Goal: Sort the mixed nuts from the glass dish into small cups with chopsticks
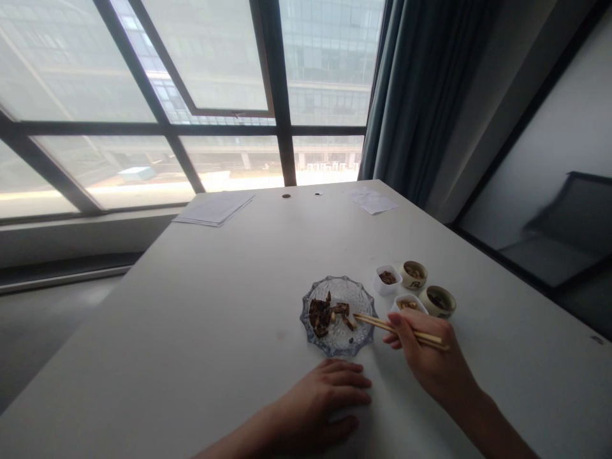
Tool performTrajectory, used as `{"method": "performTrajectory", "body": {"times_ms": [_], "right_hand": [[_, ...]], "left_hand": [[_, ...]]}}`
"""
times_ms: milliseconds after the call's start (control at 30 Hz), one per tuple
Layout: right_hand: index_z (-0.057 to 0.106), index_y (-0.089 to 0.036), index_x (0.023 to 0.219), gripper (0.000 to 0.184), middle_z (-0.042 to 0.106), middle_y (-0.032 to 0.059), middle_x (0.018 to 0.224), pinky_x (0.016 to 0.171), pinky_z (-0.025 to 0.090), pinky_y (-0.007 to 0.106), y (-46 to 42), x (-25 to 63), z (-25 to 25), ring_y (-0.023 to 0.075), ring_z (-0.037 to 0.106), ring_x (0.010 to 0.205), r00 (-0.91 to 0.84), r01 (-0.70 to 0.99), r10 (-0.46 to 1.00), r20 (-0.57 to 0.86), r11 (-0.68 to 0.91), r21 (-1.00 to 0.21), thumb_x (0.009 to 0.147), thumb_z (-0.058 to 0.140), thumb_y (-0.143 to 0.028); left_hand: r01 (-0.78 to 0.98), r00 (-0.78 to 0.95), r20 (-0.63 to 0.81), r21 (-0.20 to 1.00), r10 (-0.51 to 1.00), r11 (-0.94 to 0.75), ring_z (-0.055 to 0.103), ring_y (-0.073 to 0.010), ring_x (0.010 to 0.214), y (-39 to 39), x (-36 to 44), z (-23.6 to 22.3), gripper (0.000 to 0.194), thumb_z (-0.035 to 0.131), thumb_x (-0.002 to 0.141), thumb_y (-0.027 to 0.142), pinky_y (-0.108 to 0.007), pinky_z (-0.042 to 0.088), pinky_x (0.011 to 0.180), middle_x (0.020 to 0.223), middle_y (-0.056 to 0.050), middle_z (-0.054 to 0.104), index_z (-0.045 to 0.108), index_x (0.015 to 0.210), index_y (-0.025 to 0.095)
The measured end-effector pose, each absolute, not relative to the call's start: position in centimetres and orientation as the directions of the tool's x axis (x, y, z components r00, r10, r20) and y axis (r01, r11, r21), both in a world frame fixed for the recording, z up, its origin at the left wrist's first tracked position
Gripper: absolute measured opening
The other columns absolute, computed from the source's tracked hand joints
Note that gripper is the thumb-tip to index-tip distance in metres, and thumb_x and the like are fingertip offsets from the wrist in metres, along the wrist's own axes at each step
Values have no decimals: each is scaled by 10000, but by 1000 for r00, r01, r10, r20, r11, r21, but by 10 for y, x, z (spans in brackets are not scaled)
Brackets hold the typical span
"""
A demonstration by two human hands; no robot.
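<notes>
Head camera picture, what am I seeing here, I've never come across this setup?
There is no robot here, only a person's two bare hands. The one picture comes from a camera worn on the head. The right hand holds chopsticks, their tips over a glass dish with dark brown pieces in it. The left hand lies open near the dish, holding nothing. Right of the dish on the white table stand two white tubs and two cream cups; papers lie toward the windows.

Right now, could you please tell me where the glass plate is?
In the head view, the glass plate sits just right of centre on the table, beyond the left hand, the chopsticks reaching over its right rim.
</notes>
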State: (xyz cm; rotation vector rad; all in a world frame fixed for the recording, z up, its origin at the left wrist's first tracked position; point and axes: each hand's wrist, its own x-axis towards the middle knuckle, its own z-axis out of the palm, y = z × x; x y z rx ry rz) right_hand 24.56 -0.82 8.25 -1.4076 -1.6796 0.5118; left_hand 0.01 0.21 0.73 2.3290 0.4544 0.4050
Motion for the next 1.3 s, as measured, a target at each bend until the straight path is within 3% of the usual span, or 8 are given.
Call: {"method": "performTrajectory", "body": {"times_ms": [133, 333, 633, 733, 833, 967, 1100, 1300], "right_hand": [[716, -228, 701, 478, 763, 48, 669, 566, 592, 287, -11, 251, 84, 188, 737, 569, 113, 542, 901, 420, 298, -786, 1063, 544, -489], [776, -227, 844, 369, 797, 62, 711, 605, 639, 309, 0, 287, 99, 217, 774, 595, 438, 558, 723, 534, 247, -792, 1018, 630, -518], [782, -227, 871, 389, 803, 53, 713, 593, 654, 305, 8, 304, 106, 216, 777, 587, 479, 492, 735, 481, 229, -840, 952, 698, -598], [798, -219, 849, 435, 793, 57, 666, 549, 651, 303, -2, 293, 117, 221, 768, 547, 380, 411, 841, 386, 221, -885, 947, 684, -628], [793, -196, 761, 490, 754, 56, 586, 478, 590, 266, -3, 284, 123, 190, 719, 479, 125, 400, 955, 268, 198, -895, 956, 671, -629], [741, -182, 705, 566, 712, 41, 539, 475, 516, 237, 7, 270, 120, 148, 660, 461, -90, 433, 986, 141, 166, -886, 1011, 583, -630], [715, -179, 686, 592, 732, 46, 586, 548, 506, 240, 16, 259, 114, 140, 668, 525, -170, 476, 982, 84, 157, -865, 1029, 549, -631], [770, -188, 761, 520, 776, 47, 683, 602, 535, 251, 12, 269, 115, 164, 716, 618, -129, 474, 989, 77, 130, -871, 1012, 599, -610]], "left_hand": [[193, 886, 174, 704, 430, -683, 570, -304, 1436, 2, -1, 6, 393, 681, 944, 256, -473, 416, 1229, 1436, -79, 704, 677, 1336, 284], [191, 889, 169, 708, 425, -680, 561, -302, 1443, 2, -2, 5, 430, 692, 932, 241, -471, 404, 1242, 1454, -70, 690, 663, 1358, 291], [188, 890, 172, 705, 422, -684, 571, -282, 1434, 2, -1, 8, 406, 690, 940, 233, -440, 400, 1246, 1442, -70, 697, 665, 1342, 282], [202, 892, 158, 699, 424, -686, 566, -283, 1439, 2, -1, 8, 405, 692, 936, 228, -435, 399, 1245, 1445, -69, 696, 668, 1337, 274], [208, 891, 155, 695, 426, -688, 561, -283, 1442, 2, 0, 8, 418, 697, 929, 226, -433, 392, 1249, 1451, -70, 693, 667, 1344, 268], [203, 891, 162, 694, 425, -690, 556, -275, 1447, 2, -1, 6, 402, 696, 937, 235, -428, 392, 1247, 1446, -59, 696, 671, 1337, 273], [199, 888, 171, 693, 426, -692, 562, -276, 1442, 2, -2, 4, 409, 706, 937, 240, -431, 395, 1244, 1452, -54, 694, 667, 1341, 285], [192, 888, 175, 698, 425, -689, 564, -275, 1442, 2, -2, 5, 396, 687, 953, 251, -435, 385, 1248, 1446, -61, 697, 660, 1347, 283]]}}
